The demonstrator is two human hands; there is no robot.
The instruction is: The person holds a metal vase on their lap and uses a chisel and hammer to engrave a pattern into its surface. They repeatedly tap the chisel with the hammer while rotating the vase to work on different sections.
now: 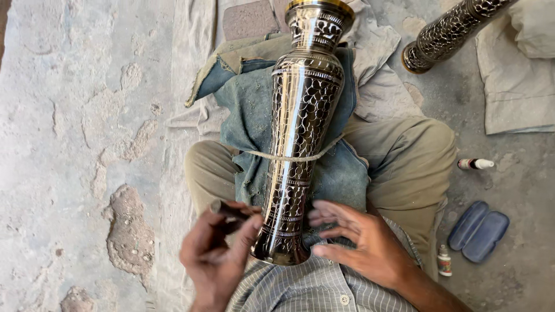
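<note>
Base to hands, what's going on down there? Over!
Left hand grips a small dark tool beside the vase base. Right hand open, blurred, next to it. Engraved metal vase lies on the lap, cord across it.

Person, seen from above, own body only.

Shirt (315, 289): woven cotton, pale grey-white ground with fine dark lines crossing to form a small check; front placket running down the middle; 1 pale round button (344, 300) visible near the lower edge of the view.

Trousers (404, 156): plain khaki-olive cloth, loose cut, soft creases at both knees, dusty surface, no visible pockets or seams of note.

Left hand (217, 260): bare, no ring, no glove, no sleeve showing at the wrist.

Right hand (361, 240): bare, no ring or watch; forearm uncovered as far as the frame shows, sleeve end not visible.
</note>
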